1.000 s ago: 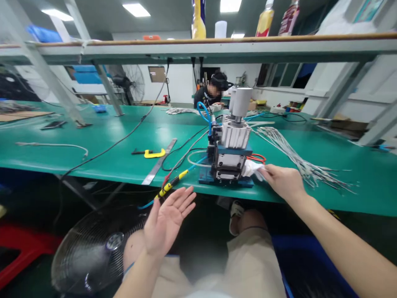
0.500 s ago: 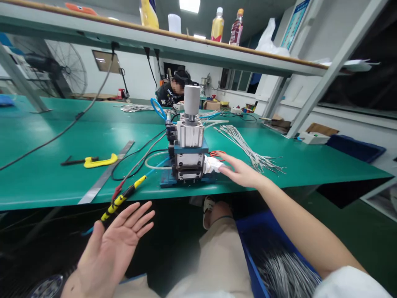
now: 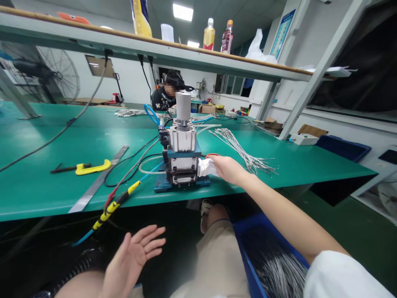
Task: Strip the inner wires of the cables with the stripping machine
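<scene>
A small pneumatic press machine [image 3: 182, 153] with a grey cylinder on top stands on a blue base near the front edge of the green bench [image 3: 46, 182]. My right hand [image 3: 228, 169] reaches to its right side, fingers closed on a white cloth [image 3: 206, 167] lying against the machine. My left hand [image 3: 132, 258] hovers below the bench edge over my lap, palm up, fingers spread, holding nothing. A bundle of grey wires [image 3: 245, 154] lies on the bench just right of my right hand.
A yellow clamp [image 3: 91, 167], a steel ruler [image 3: 97, 180] and cables lie left of the machine. A blue bin [image 3: 273, 265] of wires sits on the floor by my right knee. Another person works at the far bench. Bottles stand on the overhead shelf.
The view swung right and down. My left hand dropped lower toward my lap, still spread. My right hand stayed at the white cloth beside the machine.
</scene>
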Tool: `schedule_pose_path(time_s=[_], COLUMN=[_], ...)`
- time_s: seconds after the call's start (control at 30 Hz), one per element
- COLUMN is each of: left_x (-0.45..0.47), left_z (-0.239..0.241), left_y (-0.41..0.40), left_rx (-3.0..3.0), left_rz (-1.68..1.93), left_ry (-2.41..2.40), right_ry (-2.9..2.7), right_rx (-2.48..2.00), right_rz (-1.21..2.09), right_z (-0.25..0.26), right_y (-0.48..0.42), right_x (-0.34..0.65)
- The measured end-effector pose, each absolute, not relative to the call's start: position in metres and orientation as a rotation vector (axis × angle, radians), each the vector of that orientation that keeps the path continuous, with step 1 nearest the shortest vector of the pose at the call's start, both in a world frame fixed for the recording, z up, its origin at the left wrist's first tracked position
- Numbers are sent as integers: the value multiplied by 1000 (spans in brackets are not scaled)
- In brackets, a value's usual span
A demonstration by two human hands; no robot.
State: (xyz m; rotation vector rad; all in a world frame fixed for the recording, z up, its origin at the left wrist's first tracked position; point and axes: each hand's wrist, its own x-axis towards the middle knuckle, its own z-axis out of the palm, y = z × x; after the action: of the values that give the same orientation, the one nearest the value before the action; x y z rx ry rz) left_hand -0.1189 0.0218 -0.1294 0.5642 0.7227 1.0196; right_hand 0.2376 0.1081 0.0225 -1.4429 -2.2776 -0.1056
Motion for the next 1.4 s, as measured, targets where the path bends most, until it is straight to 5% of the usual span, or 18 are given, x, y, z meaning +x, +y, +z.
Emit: schedule_pose_path(time_s=[0.27,0.5,0.63,0.8,0.93,1.17,1.3,1.4], left_x=[-96,-99,-97,-93,-86,-118,-166,-202], left_z=[-219,-245,-248,-257,-254,-156,-44,20], left_y=[14,15,16,22,17,6,34,93], left_rx=[451,402,394,408,551,973,1360,1882], left_rz=[725,678,643,613,607,753,856,1049], left_ry=[953,992,994,986,1063,1008,943,1425], right_ry=[-2338,-1487,-1210,-1183,-1466,-1444,-1270,-1273], right_rx=[-1083,-697,-538,-566,-967,-1336,-1347,-1228], right_rz=[156,1130,1408,1393,890,-67,-63,-2], right_z=[20,38,42,37,28,-3,-18,-32], right_y=[103,75,59,59,63,54,40,18], right_x=[245,259,260,255,247,247,238,216])
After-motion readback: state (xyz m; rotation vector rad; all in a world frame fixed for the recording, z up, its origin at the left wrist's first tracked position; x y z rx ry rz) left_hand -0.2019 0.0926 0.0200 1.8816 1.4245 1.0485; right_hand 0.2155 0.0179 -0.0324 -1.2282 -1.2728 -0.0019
